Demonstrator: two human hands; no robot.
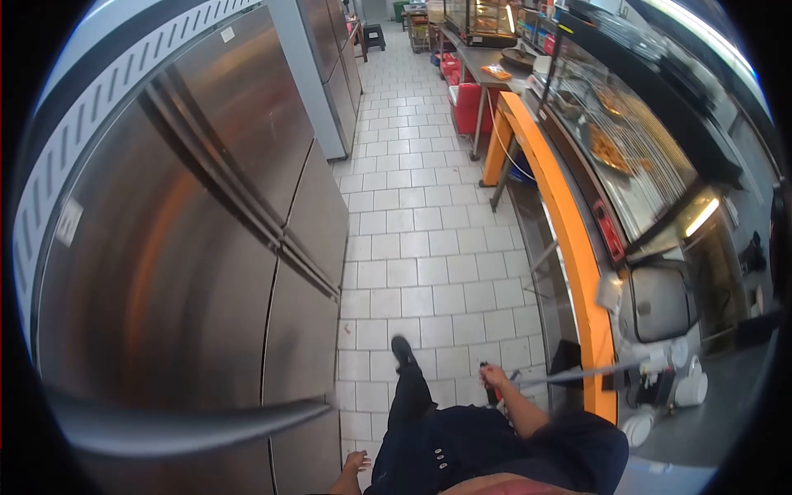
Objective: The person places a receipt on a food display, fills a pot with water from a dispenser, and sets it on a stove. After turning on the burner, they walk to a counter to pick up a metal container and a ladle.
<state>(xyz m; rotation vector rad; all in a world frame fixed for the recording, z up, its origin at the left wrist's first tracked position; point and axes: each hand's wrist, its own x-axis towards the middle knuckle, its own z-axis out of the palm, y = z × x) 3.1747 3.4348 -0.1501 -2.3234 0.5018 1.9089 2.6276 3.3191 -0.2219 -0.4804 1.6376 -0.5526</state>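
We can read no text, brand or number anywhere; at nine o'clock a pale sticker (69,221) sits on the steel fridge door (165,280), too blurred to make out; at eleven o'clock a smaller white label (227,35) on the upper door (247,107) is equally illegible; nothing at the counter display (627,157) at two o'clock reads clearly.

The person wears a dark, short-sleeved chef-style jacket (462,450) with small pale buttons (440,462), dark trousers (410,394) and a black shoe (403,351); both forearms are bare.
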